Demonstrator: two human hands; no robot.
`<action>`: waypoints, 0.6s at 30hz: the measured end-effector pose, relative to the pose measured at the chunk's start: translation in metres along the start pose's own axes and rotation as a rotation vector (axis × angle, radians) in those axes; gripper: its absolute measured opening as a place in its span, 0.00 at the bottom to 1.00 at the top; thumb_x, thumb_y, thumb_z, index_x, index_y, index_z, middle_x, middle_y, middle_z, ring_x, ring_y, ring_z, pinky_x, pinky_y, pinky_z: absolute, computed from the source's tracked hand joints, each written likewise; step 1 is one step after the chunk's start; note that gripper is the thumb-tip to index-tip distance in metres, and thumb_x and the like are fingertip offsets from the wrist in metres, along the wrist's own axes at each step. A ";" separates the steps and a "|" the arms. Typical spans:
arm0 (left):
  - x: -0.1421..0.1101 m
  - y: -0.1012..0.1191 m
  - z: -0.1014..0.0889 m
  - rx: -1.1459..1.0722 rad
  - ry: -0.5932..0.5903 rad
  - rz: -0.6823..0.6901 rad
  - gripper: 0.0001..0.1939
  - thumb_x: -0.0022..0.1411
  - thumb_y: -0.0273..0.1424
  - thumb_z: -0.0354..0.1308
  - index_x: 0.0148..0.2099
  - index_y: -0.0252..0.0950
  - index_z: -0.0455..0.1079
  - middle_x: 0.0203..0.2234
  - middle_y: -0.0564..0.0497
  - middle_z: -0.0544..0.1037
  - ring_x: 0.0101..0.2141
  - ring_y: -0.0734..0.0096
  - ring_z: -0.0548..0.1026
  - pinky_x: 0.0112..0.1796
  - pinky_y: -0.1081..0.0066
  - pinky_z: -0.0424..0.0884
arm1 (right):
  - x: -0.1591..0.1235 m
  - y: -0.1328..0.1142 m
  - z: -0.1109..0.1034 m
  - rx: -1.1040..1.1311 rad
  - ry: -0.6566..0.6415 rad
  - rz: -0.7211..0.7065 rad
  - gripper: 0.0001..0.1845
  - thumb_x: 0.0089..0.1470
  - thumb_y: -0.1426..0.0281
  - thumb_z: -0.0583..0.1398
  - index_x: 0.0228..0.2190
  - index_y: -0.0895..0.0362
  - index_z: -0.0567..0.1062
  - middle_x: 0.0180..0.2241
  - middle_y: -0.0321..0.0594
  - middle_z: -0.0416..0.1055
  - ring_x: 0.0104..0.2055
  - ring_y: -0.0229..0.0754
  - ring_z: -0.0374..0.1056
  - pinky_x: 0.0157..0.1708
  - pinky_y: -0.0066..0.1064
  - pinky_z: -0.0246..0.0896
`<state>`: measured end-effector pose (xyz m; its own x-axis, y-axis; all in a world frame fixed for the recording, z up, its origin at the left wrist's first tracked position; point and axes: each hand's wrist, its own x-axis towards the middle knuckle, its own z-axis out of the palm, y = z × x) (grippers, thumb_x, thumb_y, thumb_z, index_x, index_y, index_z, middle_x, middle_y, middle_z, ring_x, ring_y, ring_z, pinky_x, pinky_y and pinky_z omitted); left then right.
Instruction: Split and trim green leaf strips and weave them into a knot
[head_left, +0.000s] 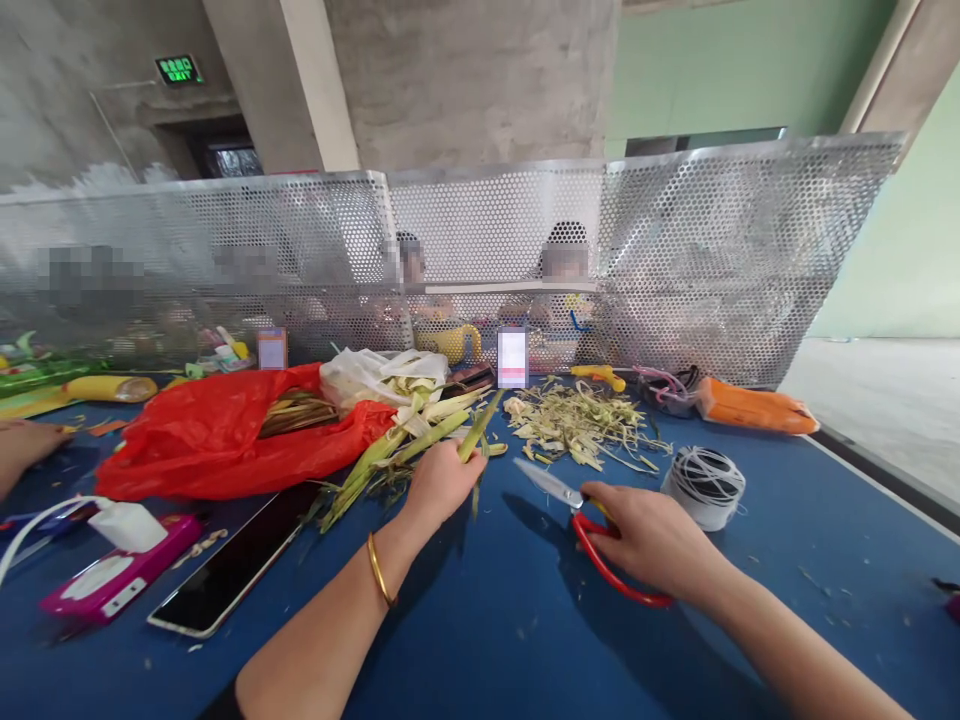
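Note:
My left hand, with a gold bangle on the wrist, is closed on a green leaf strip that looks like corn husk. The strip points up and away from the fist. In my right hand is a pair of scissors with red handles, its blades pointing left toward the strip but apart from it. More long husk leaves lie just left of my left hand. Behind both hands spreads a pile of shredded husk trimmings. A spool of grey cord stands right of the scissors.
A red plastic bag and a white bag lie at left. Nearer are a phone and a magenta power strip. An orange packet lies at right. A perforated metal screen closes the back; another person's hand rests far left.

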<state>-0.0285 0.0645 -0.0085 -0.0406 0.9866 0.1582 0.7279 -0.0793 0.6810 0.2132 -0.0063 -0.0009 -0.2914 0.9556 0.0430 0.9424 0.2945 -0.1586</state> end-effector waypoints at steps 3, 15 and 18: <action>-0.004 0.006 0.000 -0.435 -0.149 -0.107 0.07 0.53 0.32 0.55 0.25 0.36 0.66 0.18 0.56 0.68 0.16 0.80 0.60 0.20 0.76 0.53 | -0.003 -0.002 0.002 0.026 -0.054 -0.156 0.23 0.52 0.68 0.57 0.51 0.53 0.71 0.39 0.44 0.76 0.39 0.47 0.72 0.35 0.31 0.57; -0.033 0.030 0.018 -0.918 -0.421 -0.206 0.08 0.52 0.31 0.62 0.26 0.33 0.66 0.16 0.57 0.67 0.14 0.84 0.58 0.16 0.79 0.49 | 0.031 -0.040 0.019 1.018 -0.106 0.158 0.23 0.47 0.48 0.58 0.20 0.56 0.68 0.12 0.30 0.61 0.14 0.34 0.57 0.16 0.26 0.50; -0.026 0.026 0.014 -1.121 -0.437 -0.348 0.13 0.57 0.38 0.61 0.31 0.31 0.70 0.20 0.55 0.70 0.14 0.85 0.58 0.16 0.79 0.47 | 0.061 -0.039 0.007 1.020 -0.002 0.196 0.22 0.45 0.50 0.60 0.18 0.55 0.67 0.10 0.29 0.58 0.13 0.33 0.54 0.16 0.26 0.48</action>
<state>0.0007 0.0390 -0.0051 0.2731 0.9272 -0.2564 -0.2671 0.3291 0.9057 0.1580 0.0403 0.0008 -0.1496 0.9859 -0.0750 0.3864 -0.0116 -0.9222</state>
